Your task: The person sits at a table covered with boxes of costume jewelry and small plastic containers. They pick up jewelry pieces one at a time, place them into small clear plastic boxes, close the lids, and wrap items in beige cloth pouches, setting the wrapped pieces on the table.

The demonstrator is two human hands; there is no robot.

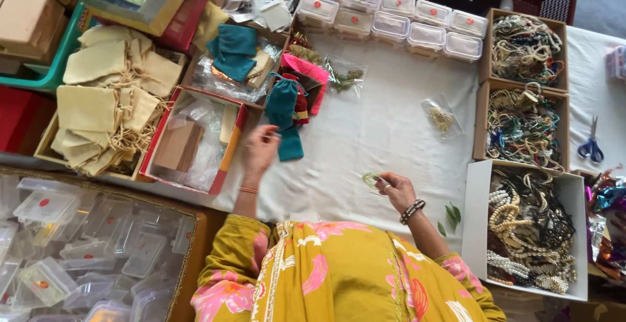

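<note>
Left hand fingers touch the teal drawstring pouch, its long axis running away up the white surface; right hand pinches a small green loop, well apart.

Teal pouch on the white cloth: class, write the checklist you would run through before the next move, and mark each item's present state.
1. Left hand is at the teal pouch: ok.
2. Left hand's grip on the pouch is closed: cannot tell.
3. Right hand holds the small green loop in its fingers: ok.
4. Pouch mouth is open: cannot tell.
5. White cloth between the hands is bare: ok.
6. Scissors lie apart from both hands: ok.
</note>
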